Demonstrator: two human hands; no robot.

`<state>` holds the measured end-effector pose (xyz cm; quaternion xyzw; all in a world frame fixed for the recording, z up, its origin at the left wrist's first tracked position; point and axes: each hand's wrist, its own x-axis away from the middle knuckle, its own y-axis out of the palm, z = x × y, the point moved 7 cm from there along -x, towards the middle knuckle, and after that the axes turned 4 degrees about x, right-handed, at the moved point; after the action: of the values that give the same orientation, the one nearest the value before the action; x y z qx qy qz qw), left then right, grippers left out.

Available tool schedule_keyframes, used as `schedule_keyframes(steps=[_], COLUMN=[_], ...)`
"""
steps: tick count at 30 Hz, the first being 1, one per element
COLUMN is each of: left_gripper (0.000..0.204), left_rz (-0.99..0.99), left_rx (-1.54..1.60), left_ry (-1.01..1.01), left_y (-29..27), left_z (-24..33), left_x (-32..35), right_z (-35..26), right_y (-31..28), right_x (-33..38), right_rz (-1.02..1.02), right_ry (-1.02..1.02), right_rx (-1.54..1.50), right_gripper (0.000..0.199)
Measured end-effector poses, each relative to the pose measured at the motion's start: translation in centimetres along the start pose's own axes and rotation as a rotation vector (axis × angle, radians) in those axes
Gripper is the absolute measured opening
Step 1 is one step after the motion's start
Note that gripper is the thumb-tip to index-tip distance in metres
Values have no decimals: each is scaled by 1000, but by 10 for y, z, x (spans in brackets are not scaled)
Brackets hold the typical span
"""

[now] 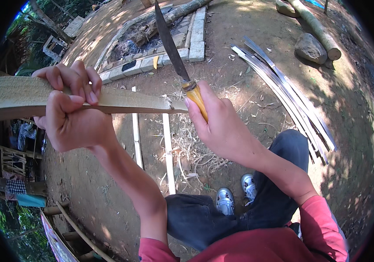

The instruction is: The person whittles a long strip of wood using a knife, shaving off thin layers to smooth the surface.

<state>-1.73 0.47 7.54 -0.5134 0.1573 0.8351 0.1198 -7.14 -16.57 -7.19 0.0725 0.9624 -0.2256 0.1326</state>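
Outdoors, pale shavings [198, 150] litter the dirt [86, 187] below the knife [178, 65].

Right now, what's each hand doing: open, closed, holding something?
Left hand: closed, holding the pale wooden piece.
Right hand: closed, holding the knife by its yellow handle.

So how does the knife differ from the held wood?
The knife has a dark blade and yellow handle; the wood is pale. The right hand grips the knife, the left hand the wood. The knife slants up the picture; the wood runs across it. Both are held.
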Motion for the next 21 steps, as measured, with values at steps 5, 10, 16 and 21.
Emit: schedule_keyframes(steps=[5,10,16,21], left_gripper=[6,8,22,23], left_rz=[-32,-50,102,107], left_rx=[210,83,-10,-65], left_ry=[-51,-41,-106,-67], left_y=[12,14,20,16], left_z=[-4,4,-3,8], left_x=[5,2,2,1], right_z=[60,15,80,32], right_y=[56,5,57,18], right_x=[8,1,18,-1], right_rz=[-195,-89,-182,-162], right_ry=[84,36,112,30], right_rx=[242,80,303,133], right_gripper=[22,21,20,28])
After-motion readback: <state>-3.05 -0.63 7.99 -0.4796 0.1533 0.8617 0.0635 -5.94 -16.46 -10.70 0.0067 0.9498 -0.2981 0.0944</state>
